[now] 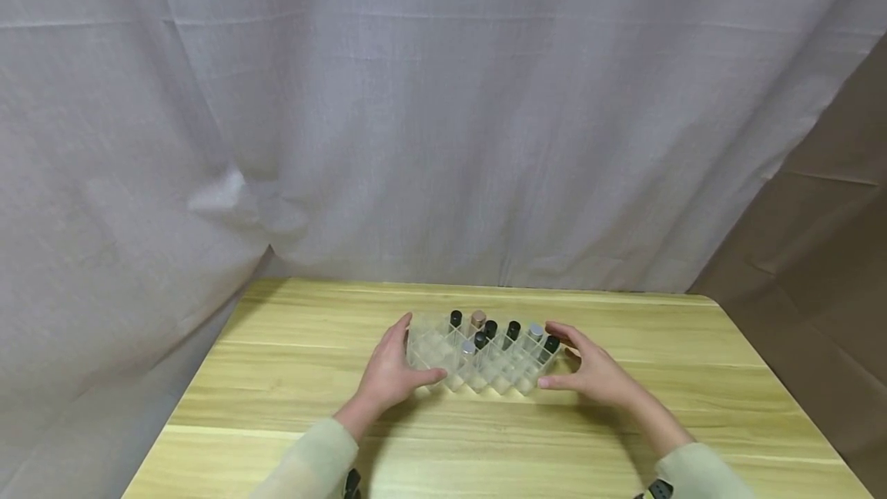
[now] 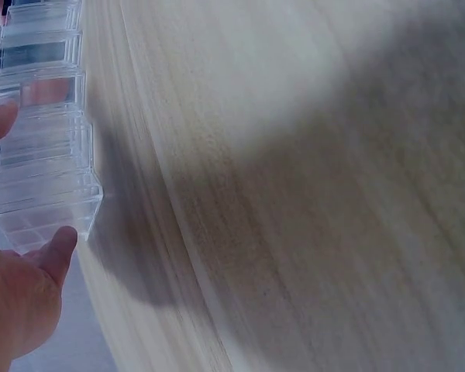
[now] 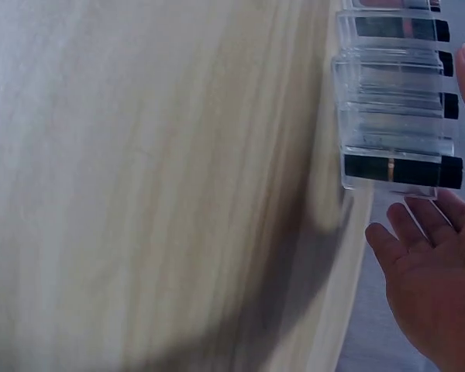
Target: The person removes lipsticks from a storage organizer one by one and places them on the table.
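A clear plastic lipstick organizer (image 1: 431, 349) with diamond-shaped compartments sits on the table, between both hands. Several upright lipstick tubes stand in it: some with black caps (image 1: 513, 328), one with a copper cap (image 1: 478, 319), others with silver caps (image 1: 536, 331). My left hand (image 1: 389, 377) spans the organizer's left end, thumb at the front and fingers along the side. At the right end my right hand (image 1: 590, 373) is spread. In the right wrist view its fingers lie just off the wall, beside a black tube with a gold band (image 3: 368, 167).
The light wooden table (image 1: 291, 376) carries the organizer near its middle. Behind it hangs a grey cloth (image 1: 443, 137), and a brown cloth (image 1: 811, 276) covers the right side. Light sleeves reach both wrists.
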A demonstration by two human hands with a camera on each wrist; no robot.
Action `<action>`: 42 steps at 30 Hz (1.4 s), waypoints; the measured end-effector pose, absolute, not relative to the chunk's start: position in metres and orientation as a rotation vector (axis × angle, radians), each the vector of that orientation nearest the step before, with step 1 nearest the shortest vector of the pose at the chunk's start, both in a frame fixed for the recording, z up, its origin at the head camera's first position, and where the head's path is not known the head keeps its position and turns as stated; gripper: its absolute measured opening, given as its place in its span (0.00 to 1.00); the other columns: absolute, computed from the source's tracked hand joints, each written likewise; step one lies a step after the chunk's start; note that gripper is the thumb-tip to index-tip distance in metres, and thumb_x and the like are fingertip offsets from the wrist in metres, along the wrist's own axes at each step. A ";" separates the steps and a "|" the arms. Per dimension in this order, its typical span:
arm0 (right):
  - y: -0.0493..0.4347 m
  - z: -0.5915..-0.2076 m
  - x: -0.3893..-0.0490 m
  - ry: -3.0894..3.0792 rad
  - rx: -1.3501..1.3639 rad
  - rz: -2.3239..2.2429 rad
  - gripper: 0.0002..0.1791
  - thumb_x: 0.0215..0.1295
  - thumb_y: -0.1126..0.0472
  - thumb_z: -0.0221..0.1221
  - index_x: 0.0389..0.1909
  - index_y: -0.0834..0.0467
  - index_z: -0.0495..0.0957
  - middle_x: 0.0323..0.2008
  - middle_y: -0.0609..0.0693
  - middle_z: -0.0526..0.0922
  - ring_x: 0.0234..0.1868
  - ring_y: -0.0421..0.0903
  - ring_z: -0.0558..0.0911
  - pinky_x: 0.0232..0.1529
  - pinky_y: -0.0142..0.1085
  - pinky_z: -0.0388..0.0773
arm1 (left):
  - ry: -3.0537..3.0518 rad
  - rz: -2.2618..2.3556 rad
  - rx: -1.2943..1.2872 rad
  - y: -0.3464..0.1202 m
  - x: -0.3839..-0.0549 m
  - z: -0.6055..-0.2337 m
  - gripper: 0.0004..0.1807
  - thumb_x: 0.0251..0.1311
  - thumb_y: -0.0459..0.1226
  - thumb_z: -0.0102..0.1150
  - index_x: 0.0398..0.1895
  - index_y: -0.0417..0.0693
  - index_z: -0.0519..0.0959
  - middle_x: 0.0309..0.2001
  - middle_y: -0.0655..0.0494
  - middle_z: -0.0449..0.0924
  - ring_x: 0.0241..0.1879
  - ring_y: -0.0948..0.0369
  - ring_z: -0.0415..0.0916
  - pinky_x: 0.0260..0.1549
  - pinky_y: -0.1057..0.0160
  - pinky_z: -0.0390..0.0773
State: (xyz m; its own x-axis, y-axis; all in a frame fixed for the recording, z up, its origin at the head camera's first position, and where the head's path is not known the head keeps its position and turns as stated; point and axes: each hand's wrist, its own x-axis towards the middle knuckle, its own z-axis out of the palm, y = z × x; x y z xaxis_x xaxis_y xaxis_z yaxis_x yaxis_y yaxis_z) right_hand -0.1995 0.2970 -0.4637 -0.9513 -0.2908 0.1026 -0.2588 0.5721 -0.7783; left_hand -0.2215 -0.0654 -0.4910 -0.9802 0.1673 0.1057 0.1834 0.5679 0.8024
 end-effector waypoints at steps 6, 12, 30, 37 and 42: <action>0.292 -0.471 -0.201 2.705 -0.423 -1.433 0.59 0.52 0.59 0.82 0.78 0.72 0.58 0.77 0.73 0.63 0.76 0.74 0.64 0.74 0.56 0.63 | -2.762 -1.421 -0.317 -0.064 -0.222 -0.489 0.68 0.43 0.50 0.88 0.84 0.38 0.57 0.79 0.36 0.64 0.72 0.38 0.70 0.73 0.35 0.70; 0.289 -0.475 -0.202 2.699 -0.332 -1.414 0.61 0.51 0.57 0.83 0.80 0.69 0.58 0.76 0.73 0.64 0.75 0.75 0.67 0.74 0.56 0.64 | -2.786 -1.443 -0.327 -0.067 -0.221 -0.484 0.72 0.40 0.51 0.90 0.85 0.39 0.53 0.80 0.36 0.61 0.74 0.38 0.68 0.74 0.36 0.68; 0.290 -0.477 -0.204 2.671 -0.309 -1.417 0.58 0.52 0.58 0.83 0.78 0.69 0.59 0.72 0.72 0.71 0.71 0.75 0.72 0.74 0.60 0.67 | -2.934 -1.264 -0.416 -0.102 -0.226 -0.462 0.78 0.39 0.57 0.89 0.89 0.48 0.45 0.84 0.38 0.51 0.81 0.37 0.54 0.78 0.34 0.58; 0.284 -0.481 -0.203 2.690 -0.297 -1.442 0.59 0.50 0.58 0.84 0.77 0.69 0.60 0.71 0.70 0.72 0.72 0.71 0.73 0.74 0.59 0.66 | -2.963 -1.230 -0.394 -0.114 -0.224 -0.458 0.78 0.39 0.56 0.89 0.89 0.48 0.45 0.84 0.37 0.52 0.81 0.36 0.54 0.78 0.33 0.58; 0.282 -0.486 -0.203 2.691 -0.220 -1.479 0.58 0.49 0.59 0.84 0.77 0.67 0.61 0.71 0.69 0.73 0.72 0.71 0.73 0.75 0.56 0.66 | -2.965 -1.212 -0.401 -0.118 -0.225 -0.457 0.78 0.39 0.56 0.89 0.88 0.46 0.46 0.84 0.36 0.52 0.81 0.36 0.55 0.78 0.33 0.59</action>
State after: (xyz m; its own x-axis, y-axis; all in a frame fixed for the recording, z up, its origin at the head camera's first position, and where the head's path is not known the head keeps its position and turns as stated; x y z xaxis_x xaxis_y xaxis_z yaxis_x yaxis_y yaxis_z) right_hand -0.2034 0.2815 -0.4860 -0.9878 -0.1550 0.0132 -0.0942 0.5288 -0.8435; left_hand -0.2253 -0.1183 -0.4572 -0.9655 0.2602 0.0138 0.1954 0.6880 0.6989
